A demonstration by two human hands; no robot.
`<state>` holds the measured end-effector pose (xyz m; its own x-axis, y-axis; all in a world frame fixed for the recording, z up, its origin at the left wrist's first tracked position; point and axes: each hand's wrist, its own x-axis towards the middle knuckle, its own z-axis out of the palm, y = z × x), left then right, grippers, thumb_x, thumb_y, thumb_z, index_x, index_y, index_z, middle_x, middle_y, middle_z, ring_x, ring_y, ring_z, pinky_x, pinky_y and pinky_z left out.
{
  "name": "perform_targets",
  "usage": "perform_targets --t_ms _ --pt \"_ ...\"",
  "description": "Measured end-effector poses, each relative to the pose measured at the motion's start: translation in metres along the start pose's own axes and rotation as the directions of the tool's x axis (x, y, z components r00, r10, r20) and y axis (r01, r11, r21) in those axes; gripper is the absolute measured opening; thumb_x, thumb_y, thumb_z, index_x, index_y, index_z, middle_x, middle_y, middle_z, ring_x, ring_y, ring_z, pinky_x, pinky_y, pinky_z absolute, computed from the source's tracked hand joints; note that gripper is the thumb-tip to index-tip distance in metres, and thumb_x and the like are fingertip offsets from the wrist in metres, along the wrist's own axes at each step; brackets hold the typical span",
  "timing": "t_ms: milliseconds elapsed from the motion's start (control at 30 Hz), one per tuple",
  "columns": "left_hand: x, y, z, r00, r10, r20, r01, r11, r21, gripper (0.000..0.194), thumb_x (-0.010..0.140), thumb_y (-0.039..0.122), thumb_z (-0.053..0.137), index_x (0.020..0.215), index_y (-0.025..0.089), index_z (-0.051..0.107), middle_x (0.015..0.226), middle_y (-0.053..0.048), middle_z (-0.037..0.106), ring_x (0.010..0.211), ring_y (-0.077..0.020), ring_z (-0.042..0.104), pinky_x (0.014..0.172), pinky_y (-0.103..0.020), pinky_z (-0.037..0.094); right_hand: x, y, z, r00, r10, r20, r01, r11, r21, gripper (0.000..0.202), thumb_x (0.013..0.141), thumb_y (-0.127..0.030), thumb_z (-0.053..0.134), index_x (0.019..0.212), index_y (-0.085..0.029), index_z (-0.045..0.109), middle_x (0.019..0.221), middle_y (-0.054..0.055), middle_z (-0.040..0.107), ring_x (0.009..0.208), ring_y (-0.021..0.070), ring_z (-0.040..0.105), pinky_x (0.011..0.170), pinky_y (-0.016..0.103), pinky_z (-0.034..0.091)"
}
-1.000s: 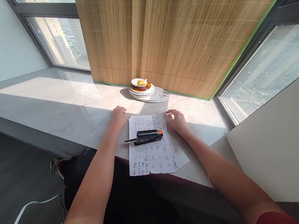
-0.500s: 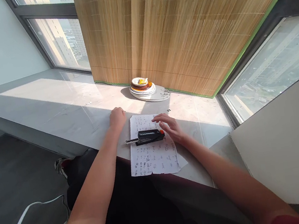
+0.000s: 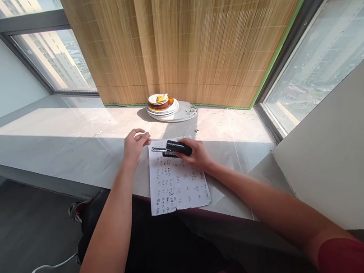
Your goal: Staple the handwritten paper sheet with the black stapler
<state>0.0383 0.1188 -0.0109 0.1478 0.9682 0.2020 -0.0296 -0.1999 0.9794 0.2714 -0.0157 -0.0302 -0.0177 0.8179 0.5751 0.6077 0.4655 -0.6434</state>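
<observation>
My right hand [image 3: 198, 153] is wrapped round a black stapler [image 3: 179, 148], lifted a little above the paper. A slim metal tray sticks out of the stapler's left end, toward my other hand. My left hand [image 3: 134, 146] is just left of that tray, its fingers bent and drawn together near the tips. Whatever may be between those fingertips is too small to make out. Beneath the stapler lies a white sheet of paper [image 3: 179, 187] covered in handwriting, its lower edge at the front of the sill.
A stack of plates [image 3: 163, 108] stands on the pale sill [image 3: 77, 147], beside an oval plate [image 3: 187, 111]. Small dark bits [image 3: 196, 130] lie beyond the paper. A bamboo blind [image 3: 167, 38] hangs behind. A white wall [image 3: 344, 167] bounds the right side.
My right hand has taken hold of the stapler and raised it off the paper, turning it slightly. My left hand has loosened from a fist into bent fingers. The view has shifted somewhat.
</observation>
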Motion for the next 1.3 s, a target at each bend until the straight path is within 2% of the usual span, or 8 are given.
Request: perform_targets --t_ms 133,233,367,500,767,933,1067,1300 --pt "-0.003 0.002 0.008 0.994 0.096 0.059 -0.1 0.992 0.073 0.033 0.081 0.046 0.083 0.1 0.018 0.08 0.09 -0.007 0.076 0.074 -0.0156 0.07 0.069 -0.03 0.058 0.005 0.003 -0.002 0.981 0.18 -0.077 -0.176 0.983 0.048 0.027 0.084 -0.039 0.079 0.107 -0.025 0.074 0.094 0.003 0.08 0.085 0.0254 0.074 0.08 0.039 0.058" --pt "-0.007 0.002 0.013 0.992 0.117 0.047 -0.121 0.988 0.097 0.035 0.081 0.049 0.084 0.095 0.017 0.083 0.091 -0.008 0.078 0.074 -0.0169 0.07 0.071 -0.033 0.06 0.006 0.005 -0.003 0.971 0.226 -0.078 -0.22 0.973 0.076 0.027 0.082 -0.04 0.081 0.103 -0.024 0.076 0.091 0.003 0.08 0.083 0.0251 0.074 0.077 0.038 0.057" --pt "-0.011 0.002 0.011 0.991 0.119 0.061 -0.125 0.986 0.108 0.035 0.08 0.046 0.087 0.1 0.018 0.084 0.093 -0.009 0.081 0.089 -0.0232 0.077 0.091 -0.04 0.063 0.007 0.004 -0.001 0.983 0.18 -0.023 -0.179 0.983 0.031 0.026 0.083 -0.034 0.08 0.106 -0.025 0.077 0.097 0.003 0.082 0.088 0.026 0.075 0.081 0.039 0.057" --pt "-0.012 0.003 0.011 0.984 0.136 0.118 -0.158 0.968 0.197 0.034 0.08 0.044 0.087 0.104 0.019 0.082 0.104 -0.01 0.082 0.1 -0.0257 0.078 0.098 -0.041 0.062 0.006 0.002 0.0 0.99 0.142 0.014 -0.141 0.99 -0.025 0.023 0.084 -0.032 0.079 0.106 -0.026 0.077 0.096 0.003 0.082 0.087 0.0261 0.074 0.081 0.039 0.057" --pt "-0.01 0.003 0.016 0.961 0.17 0.217 -0.248 0.879 0.408 0.022 0.076 0.04 0.086 0.087 0.022 0.082 0.096 -0.008 0.081 0.084 -0.0219 0.071 0.083 -0.038 0.057 0.006 0.004 0.0 0.989 0.149 -0.006 -0.149 0.988 -0.043 0.023 0.082 -0.028 0.082 0.104 -0.026 0.077 0.096 0.003 0.082 0.087 0.0262 0.075 0.081 0.04 0.056" --pt "-0.01 0.0 0.014 0.947 0.119 0.298 -0.249 0.857 0.451 0.022 0.072 0.038 0.087 0.088 0.023 0.083 0.089 -0.005 0.079 0.083 -0.0222 0.067 0.079 -0.035 0.053 0.006 0.004 0.0 0.993 0.116 0.018 -0.116 0.993 -0.033 0.026 0.082 -0.03 0.082 0.107 -0.026 0.078 0.098 0.003 0.082 0.089 0.0263 0.075 0.082 0.04 0.055" --pt "-0.011 0.002 0.015 0.913 0.058 0.405 -0.262 0.842 0.471 0.029 0.069 0.04 0.091 0.092 0.024 0.085 0.081 -0.003 0.074 0.078 -0.0204 0.062 0.076 -0.033 0.05 0.005 0.003 0.001 0.997 0.073 0.031 -0.071 0.996 -0.061 0.026 0.081 -0.028 0.081 0.108 -0.024 0.079 0.1 0.005 0.081 0.089 0.0266 0.074 0.082 0.04 0.054" --pt "-0.014 0.009 0.011 0.859 0.004 0.513 -0.258 0.868 0.424 0.029 0.067 0.046 0.094 0.081 0.023 0.082 0.085 -0.004 0.076 0.08 -0.0195 0.059 0.077 -0.033 0.048 0.004 0.004 0.002 0.997 0.067 0.025 -0.065 0.996 -0.053 0.026 0.081 -0.026 0.082 0.107 -0.024 0.079 0.099 0.005 0.081 0.088 0.026 0.073 0.082 0.039 0.053"
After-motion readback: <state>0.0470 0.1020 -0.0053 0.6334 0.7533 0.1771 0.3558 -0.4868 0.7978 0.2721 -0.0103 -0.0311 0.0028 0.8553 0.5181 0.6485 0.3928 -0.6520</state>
